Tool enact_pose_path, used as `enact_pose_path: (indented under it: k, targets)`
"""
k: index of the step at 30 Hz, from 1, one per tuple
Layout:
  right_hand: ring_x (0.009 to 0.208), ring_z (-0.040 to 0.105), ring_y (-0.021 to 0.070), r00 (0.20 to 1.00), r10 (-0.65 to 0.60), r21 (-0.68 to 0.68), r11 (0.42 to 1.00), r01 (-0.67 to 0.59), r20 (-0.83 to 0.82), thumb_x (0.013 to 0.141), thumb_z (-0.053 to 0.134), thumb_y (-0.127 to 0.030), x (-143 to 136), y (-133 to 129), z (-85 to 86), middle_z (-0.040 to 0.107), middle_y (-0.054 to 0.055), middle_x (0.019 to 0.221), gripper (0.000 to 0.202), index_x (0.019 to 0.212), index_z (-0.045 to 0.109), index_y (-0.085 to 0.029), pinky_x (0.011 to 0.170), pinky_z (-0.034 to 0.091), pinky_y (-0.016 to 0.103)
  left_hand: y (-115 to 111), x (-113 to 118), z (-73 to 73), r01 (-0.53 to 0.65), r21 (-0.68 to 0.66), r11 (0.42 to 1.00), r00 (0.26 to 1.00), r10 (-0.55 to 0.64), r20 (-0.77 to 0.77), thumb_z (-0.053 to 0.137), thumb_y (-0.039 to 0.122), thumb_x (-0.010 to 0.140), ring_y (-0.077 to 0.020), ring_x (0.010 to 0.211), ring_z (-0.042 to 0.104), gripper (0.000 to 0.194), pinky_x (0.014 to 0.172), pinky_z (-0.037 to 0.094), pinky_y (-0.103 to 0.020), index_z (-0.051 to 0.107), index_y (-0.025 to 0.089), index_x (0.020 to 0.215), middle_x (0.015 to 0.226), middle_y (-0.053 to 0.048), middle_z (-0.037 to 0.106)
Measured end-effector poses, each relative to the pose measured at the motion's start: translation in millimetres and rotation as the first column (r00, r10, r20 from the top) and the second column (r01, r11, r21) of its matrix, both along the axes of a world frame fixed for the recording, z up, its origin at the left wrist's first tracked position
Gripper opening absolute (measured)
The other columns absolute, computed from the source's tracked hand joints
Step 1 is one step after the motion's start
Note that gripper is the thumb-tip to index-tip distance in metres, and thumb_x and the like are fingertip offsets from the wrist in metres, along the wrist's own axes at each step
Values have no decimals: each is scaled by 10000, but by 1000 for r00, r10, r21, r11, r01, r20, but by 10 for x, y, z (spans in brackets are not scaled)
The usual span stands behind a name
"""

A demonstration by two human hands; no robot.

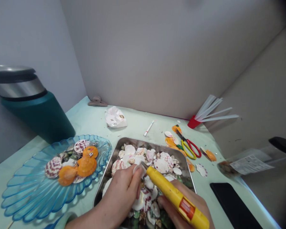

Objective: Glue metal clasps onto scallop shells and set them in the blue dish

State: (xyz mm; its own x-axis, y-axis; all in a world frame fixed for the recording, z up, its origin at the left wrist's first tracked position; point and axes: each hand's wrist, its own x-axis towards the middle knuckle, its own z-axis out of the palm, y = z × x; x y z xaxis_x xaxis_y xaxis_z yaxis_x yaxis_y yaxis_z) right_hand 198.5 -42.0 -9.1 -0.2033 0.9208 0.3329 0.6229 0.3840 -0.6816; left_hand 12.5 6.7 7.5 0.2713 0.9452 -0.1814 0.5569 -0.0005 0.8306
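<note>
My left hand (124, 189) pinches a small whitish shell (137, 169) above a metal tray (126, 140). My right hand (181, 202) grips a yellow hot glue gun (168, 186), its metal nozzle pointing at that shell from the right. Whether the nozzle touches the shell is hard to tell. Beneath both hands the tray holds a pile of seashells (162, 163), mostly white, some with purple or pink marks, along with green pieces. To the left, a blue scalloped glass dish (35, 187) carries several orange shells (86, 166) and purple-striped ones (53, 167).
A teal bottle (38, 117) stands at the left. Scissors (189, 146) with red and yellow handles lie right of the tray among orange shells. Glue sticks (208, 108) lean in a red cup (194, 121). Farther off are a crumpled white wrapper (115, 117) and hair clip (97, 101); a black phone (233, 205) lies right.
</note>
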Motion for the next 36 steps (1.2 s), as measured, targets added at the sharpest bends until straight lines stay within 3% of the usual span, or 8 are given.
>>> enact_pose_path:
  k: [19,28,36]
  targets:
    - [469,518,126,988,-122,18,992,124,-92,843,600,-284,-42,-26,-27,529,-15,580,204,670,535,-196,460,417,233,5,-13,34,-90,-1,996,995,90,43,302,435,920,-170,546,517,504,618,351,-273,431,222,481,486,18,470]
    - [454,491,115,992,-109,32,993,111,-71,842,611,-273,-46,-22,2,499,-33,564,225,661,494,-207,442,394,220,-16,-1,35,-35,4,999,999,35,24,276,423,927,-174,578,504,503,631,337,-284,403,225,483,519,18,454]
    - [511,546,135,1000,-16,9,1000,16,15,867,573,-260,24,-25,-45,550,-2,620,166,721,523,-196,487,442,227,1,-4,2,16,-4,1000,1000,-16,-11,250,406,933,-176,576,476,486,608,311,-289,397,227,506,521,25,439]
